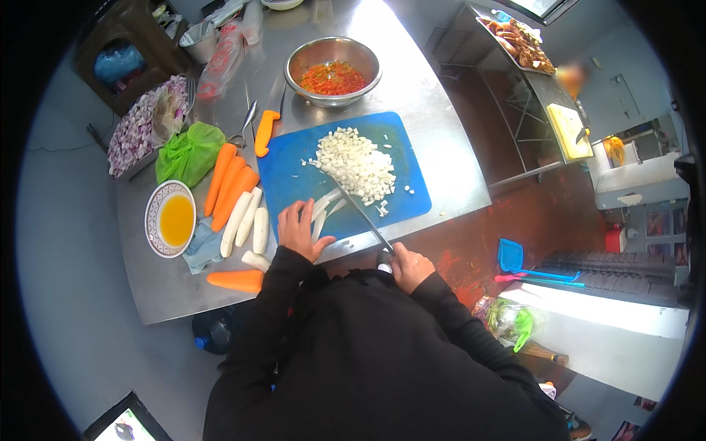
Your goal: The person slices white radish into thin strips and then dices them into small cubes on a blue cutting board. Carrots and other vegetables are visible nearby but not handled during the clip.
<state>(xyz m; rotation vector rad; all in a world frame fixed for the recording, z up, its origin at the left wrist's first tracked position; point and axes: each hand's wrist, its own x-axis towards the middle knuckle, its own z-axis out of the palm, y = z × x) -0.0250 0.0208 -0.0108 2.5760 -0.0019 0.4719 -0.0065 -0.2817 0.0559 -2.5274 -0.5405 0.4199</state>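
My right hand point(411, 268) grips a kitchen knife point(364, 214) by its handle, which the fingers hide. Its blade slants up and left across a blue cutting board point(284, 171), the tip at the edge of a heap of diced white vegetable point(356, 164). At the board's near left edge, my left hand point(298, 230) rests against a few white vegetable strips point(320, 220), which lie between its forefinger and thumb. Left of that hand are peeled white roots point(260, 230) and several peeled carrots point(226, 184). One cut carrot point(237, 280) lies nearer to me.
A steel bowl point(295, 69) of diced orange vegetable stands beyond the board, near an orange-handled tool point(266, 133). Leftward are a bowl of yellow liquid point(171, 189), a blue cloth point(205, 248), a green bag point(190, 154) and chopped purple onion point(135, 124). Another person point(572, 80) is farther right.
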